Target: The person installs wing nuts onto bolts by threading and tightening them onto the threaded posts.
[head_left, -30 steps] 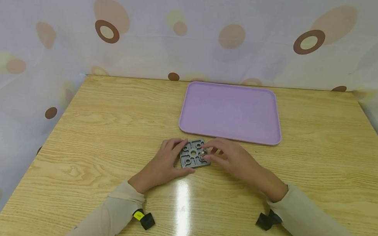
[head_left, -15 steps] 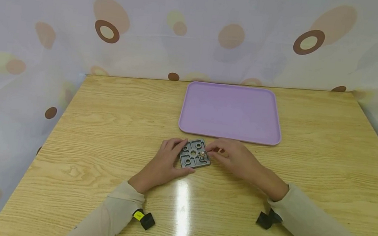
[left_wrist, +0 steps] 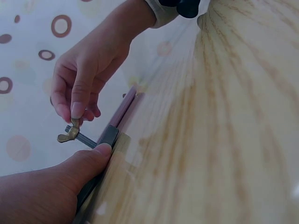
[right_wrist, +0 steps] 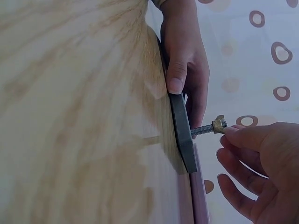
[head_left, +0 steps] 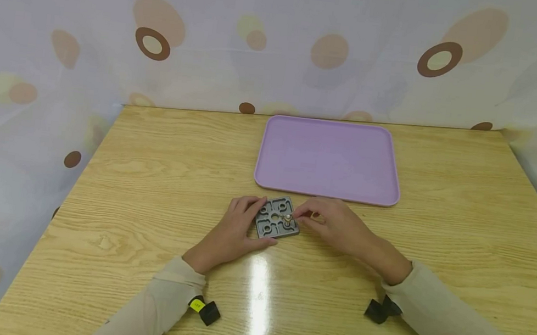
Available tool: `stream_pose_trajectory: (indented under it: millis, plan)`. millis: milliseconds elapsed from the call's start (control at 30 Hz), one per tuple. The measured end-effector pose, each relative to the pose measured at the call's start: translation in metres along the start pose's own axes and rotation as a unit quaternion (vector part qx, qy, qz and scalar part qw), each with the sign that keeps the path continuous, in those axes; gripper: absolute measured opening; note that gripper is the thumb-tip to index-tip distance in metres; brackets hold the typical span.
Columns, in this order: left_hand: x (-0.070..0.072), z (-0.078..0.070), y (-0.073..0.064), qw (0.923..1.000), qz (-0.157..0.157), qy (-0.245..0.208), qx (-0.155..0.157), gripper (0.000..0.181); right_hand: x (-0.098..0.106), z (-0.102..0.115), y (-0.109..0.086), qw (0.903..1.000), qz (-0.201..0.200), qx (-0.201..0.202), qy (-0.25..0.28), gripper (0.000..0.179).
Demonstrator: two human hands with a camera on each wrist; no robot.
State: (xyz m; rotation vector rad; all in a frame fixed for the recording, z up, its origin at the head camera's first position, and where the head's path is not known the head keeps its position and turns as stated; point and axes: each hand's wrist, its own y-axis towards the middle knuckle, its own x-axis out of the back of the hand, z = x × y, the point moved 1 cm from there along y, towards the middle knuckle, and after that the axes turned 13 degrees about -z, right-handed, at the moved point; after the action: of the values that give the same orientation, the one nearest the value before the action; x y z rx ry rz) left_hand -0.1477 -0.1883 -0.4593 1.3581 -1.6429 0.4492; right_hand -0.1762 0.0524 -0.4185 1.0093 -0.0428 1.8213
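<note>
A square grey metal plate [head_left: 268,232] with recessed holes lies on the table. My left hand [head_left: 234,230] holds it from the left, fingers at the far edge and thumb at the near edge. From the plate's right side a threaded bolt [right_wrist: 201,130] stands up. Near the bolt's top end sits a brass wing nut [left_wrist: 69,134], with a length of thread showing beneath it. My right hand [head_left: 336,226] pinches one wing of this nut between thumb and index finger, as both wrist views show. Its other fingers are loosely bent and touch nothing.
A lilac rectangular tray [head_left: 329,160] lies just behind the plate, close to the right hand's fingers. The wooden table [head_left: 149,165] ends at a spotted cloth backdrop [head_left: 287,42] at the back and sides.
The right thumb and index finger, spread about the wing nut a second ago, have come together on its right side. The wing nut has turned slightly. The left hand and plate stay put.
</note>
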Motion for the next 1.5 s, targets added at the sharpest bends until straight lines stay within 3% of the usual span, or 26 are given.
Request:
stream_pose_trajectory:
  millis: [433, 900, 1500]
  plan:
    - [0.0019, -0.0019, 0.0001, 1.0, -0.001, -0.002, 0.0, 0.089, -0.0026, -0.0009, 0.0, 0.9998, 0.009, -0.007, 0.015, 0.011]
    - [0.0026, -0.0017, -0.0007, 1.0, 0.005, -0.004, 0.002, 0.089, -0.0079, -0.0006, -0.0015, 0.9994, 0.015, 0.005, 0.03, 0.035]
    - [0.0028, -0.0024, -0.0002, 0.9999, 0.003, -0.009, 0.006, 0.089, -0.0057, -0.0016, -0.0011, 0.9992, 0.007, -0.04, 0.002, 0.023]
